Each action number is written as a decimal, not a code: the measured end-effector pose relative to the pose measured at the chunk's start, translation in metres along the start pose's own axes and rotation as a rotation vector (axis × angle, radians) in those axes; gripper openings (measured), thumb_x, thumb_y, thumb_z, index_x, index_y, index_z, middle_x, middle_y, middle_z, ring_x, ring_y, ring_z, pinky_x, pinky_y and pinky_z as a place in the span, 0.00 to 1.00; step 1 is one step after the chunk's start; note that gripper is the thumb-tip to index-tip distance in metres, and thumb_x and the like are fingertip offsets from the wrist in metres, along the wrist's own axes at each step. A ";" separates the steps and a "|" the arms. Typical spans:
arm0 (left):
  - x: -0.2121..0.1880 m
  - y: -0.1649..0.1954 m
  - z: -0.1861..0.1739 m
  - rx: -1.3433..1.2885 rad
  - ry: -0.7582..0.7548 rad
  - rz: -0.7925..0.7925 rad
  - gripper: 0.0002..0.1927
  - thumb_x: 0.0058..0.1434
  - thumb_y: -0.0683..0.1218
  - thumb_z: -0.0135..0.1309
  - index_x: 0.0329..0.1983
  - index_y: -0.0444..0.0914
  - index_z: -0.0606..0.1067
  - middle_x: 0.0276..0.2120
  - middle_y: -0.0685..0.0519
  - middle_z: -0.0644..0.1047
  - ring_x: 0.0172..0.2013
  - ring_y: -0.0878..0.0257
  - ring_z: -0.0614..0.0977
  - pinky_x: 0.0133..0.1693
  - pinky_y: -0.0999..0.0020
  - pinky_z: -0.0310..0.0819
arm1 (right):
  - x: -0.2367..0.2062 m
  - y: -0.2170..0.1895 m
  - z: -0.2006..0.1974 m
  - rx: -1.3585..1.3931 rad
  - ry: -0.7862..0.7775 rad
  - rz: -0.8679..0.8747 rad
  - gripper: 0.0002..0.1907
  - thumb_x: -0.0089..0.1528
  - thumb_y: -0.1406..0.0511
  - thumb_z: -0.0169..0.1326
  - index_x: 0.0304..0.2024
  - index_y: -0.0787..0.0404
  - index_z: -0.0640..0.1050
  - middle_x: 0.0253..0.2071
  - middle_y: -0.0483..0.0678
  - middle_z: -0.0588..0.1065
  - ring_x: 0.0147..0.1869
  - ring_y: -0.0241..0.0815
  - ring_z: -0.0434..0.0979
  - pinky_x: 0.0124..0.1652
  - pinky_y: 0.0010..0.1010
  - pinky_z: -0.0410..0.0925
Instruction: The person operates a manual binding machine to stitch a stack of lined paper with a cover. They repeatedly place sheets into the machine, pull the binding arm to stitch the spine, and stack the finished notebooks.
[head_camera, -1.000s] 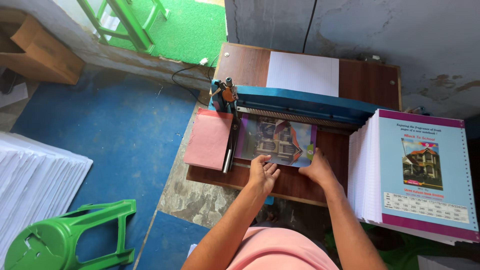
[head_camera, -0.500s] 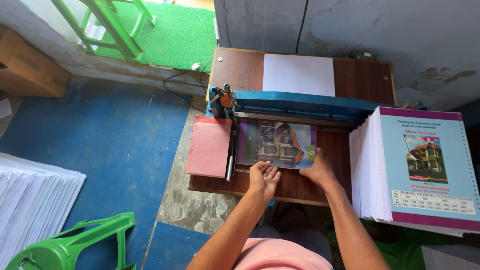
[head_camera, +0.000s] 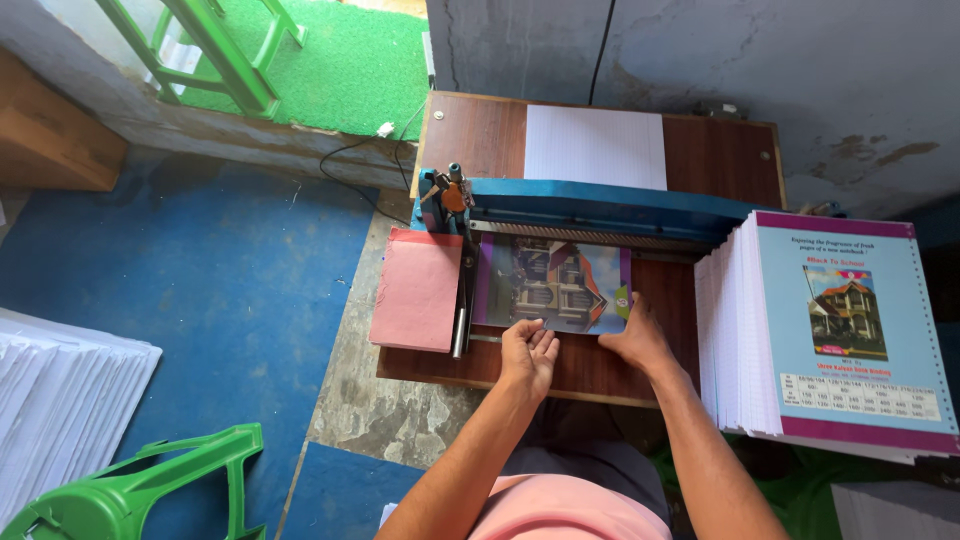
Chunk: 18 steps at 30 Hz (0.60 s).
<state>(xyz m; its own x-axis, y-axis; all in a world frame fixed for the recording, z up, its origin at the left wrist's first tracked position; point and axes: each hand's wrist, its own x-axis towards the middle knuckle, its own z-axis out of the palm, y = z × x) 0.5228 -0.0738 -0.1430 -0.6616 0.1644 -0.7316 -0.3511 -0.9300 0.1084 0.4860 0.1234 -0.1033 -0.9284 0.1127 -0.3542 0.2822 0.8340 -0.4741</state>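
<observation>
A pink rectangular pad (head_camera: 417, 290) lay at the wooden table (head_camera: 720, 160)'s left edge. The colour-printed notebook cover (head_camera: 552, 284) sat partly under the blue punching machine (head_camera: 600, 208). The left hand (head_camera: 528, 357) pressed its near edge, fingers together; the right hand (head_camera: 634, 339) held its right corner, fingers slightly spread. A tall notebook stack (head_camera: 830, 320) stood rightward.
</observation>
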 end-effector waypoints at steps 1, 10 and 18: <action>0.000 0.001 0.001 0.007 -0.001 -0.002 0.43 0.54 0.43 0.55 0.71 0.24 0.54 0.71 0.35 0.57 0.74 0.46 0.56 0.71 0.55 0.48 | 0.000 0.000 0.000 -0.001 -0.004 0.004 0.52 0.44 0.61 0.69 0.66 0.68 0.59 0.63 0.67 0.66 0.69 0.62 0.65 0.65 0.48 0.65; 0.000 0.004 0.010 0.009 0.059 -0.028 0.46 0.55 0.43 0.56 0.73 0.25 0.47 0.73 0.35 0.54 0.75 0.45 0.54 0.73 0.54 0.48 | 0.001 0.001 -0.002 -0.027 -0.009 0.033 0.57 0.45 0.60 0.69 0.70 0.69 0.55 0.66 0.69 0.62 0.71 0.63 0.63 0.65 0.46 0.65; -0.005 0.004 0.013 0.035 0.049 -0.020 0.46 0.54 0.43 0.56 0.72 0.25 0.49 0.72 0.35 0.54 0.74 0.46 0.55 0.72 0.54 0.48 | 0.003 0.003 -0.002 -0.018 0.005 0.002 0.58 0.44 0.60 0.69 0.70 0.71 0.55 0.66 0.69 0.63 0.72 0.63 0.63 0.66 0.47 0.64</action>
<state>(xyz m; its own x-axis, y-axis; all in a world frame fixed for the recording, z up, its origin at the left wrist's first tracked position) 0.5163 -0.0742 -0.1299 -0.6213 0.1653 -0.7659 -0.3871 -0.9146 0.1167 0.4841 0.1275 -0.1044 -0.9290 0.1173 -0.3511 0.2798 0.8434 -0.4587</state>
